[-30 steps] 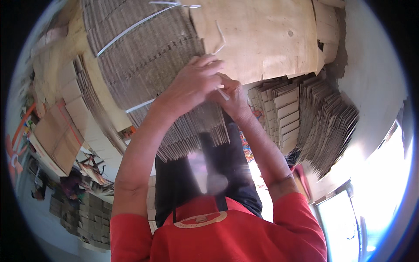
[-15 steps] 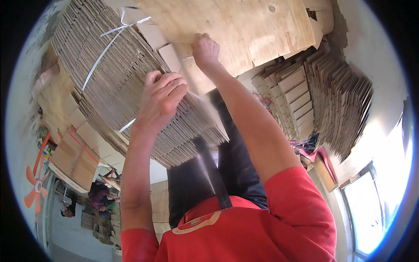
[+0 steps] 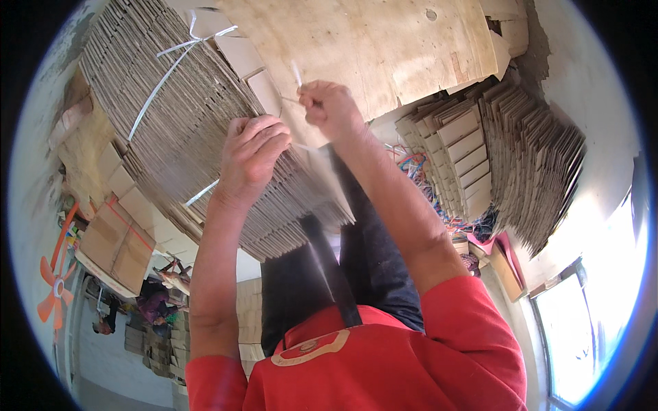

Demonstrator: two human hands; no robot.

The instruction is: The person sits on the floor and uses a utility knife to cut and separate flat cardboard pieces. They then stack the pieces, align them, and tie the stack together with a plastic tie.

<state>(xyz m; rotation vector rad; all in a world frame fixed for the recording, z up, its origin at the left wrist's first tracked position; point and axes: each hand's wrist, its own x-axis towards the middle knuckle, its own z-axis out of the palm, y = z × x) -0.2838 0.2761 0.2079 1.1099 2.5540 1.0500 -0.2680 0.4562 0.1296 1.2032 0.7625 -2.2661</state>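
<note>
A long stack of folded cardboard sheets (image 3: 175, 92) lies in front of me, edges up. A white tie strip (image 3: 152, 103), knotted at its top, crosses the far part. A second white strip (image 3: 203, 192) runs across the near part toward my left hand (image 3: 253, 154). That hand rests on the stack's right edge, fingers closed in a pinch, with a bit of white strip showing beside them. Just beyond it to the right, my right hand (image 3: 332, 109) is closed round the white strip, whose loose end sticks up past the fingers.
A plywood board (image 3: 356, 48) spans the far side. More stacked cardboard (image 3: 531, 161) stands at the right, with tangled coloured strips (image 3: 418, 171) beside it. At the left are a tied cardboard bundle (image 3: 116, 246), an orange fan (image 3: 56, 290) and another person (image 3: 156, 301).
My right hand has come back toward me and slightly right, drawing the strip's end up into view. My left hand has stayed nearly in place on the stack.
</note>
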